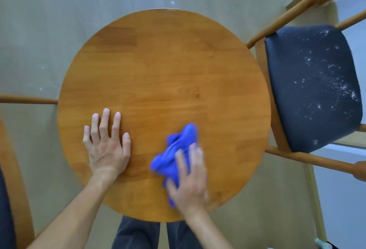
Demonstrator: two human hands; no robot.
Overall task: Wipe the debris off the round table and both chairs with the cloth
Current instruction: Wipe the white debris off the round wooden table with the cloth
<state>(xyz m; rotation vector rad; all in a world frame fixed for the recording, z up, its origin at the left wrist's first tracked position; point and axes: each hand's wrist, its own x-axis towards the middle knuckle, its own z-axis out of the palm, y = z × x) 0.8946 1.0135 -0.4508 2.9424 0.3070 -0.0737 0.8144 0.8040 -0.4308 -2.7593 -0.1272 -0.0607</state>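
Lying bunched on the tabletop near its near edge, right of the middle, a blue cloth (174, 153) is pressed down by the right hand (190, 181), whose fingers (195, 155) are spread over the cloth's near part rather than closed round it; both hand and cloth are blurred. The left hand (108, 145) is laid flat on the bare wood just to the left of the cloth, palm down, fingers apart, nothing held in it. The round table (164, 66) is seen from above, its wooden top bare of visible specks. Just beside the table's right edge a chair (313, 86) is set, its dark seat scattered with white debris (334, 86), thickest toward the seat's right side. At the left edge of the view part of a second chair (13, 179) is shown, with a wooden rail and a strip of dark seat. A few white specks are seen on the floor (59, 21) beyond the table.
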